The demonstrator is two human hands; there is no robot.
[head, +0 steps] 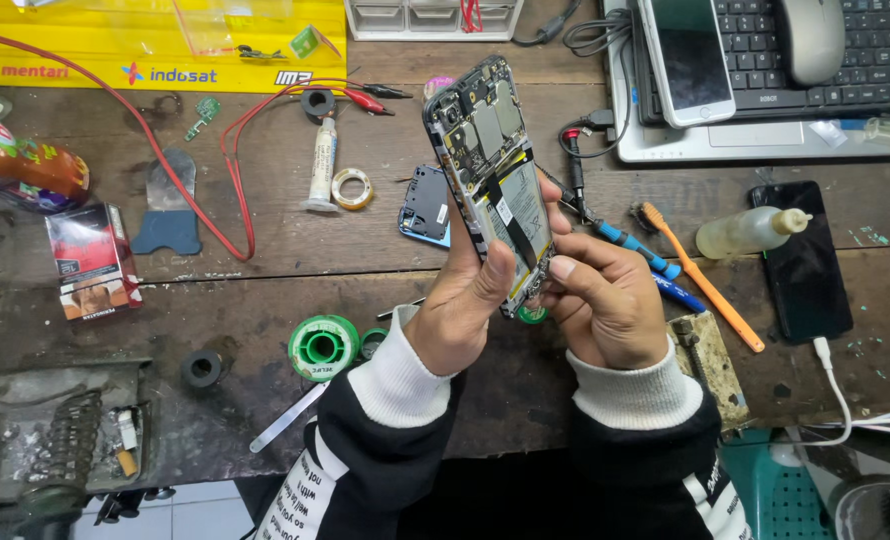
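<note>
An opened smartphone (490,160) with its back cover off shows its circuit board and battery. It stands tilted above the wooden workbench (295,260). My left hand (465,300) grips its lower left edge, thumb across the battery. My right hand (605,300) holds the lower right corner, fingertips pressed at the phone's bottom end. A blue phone part (425,205) lies on the bench just behind the left hand.
A green solder spool (323,346), tape roll (351,188), white tube (322,165), red wires (165,170), orange brush (700,275), small bottle (750,230), black phone (803,258), white phone (687,58) on a laptop (765,135), and soldering stand (60,440) surround the hands.
</note>
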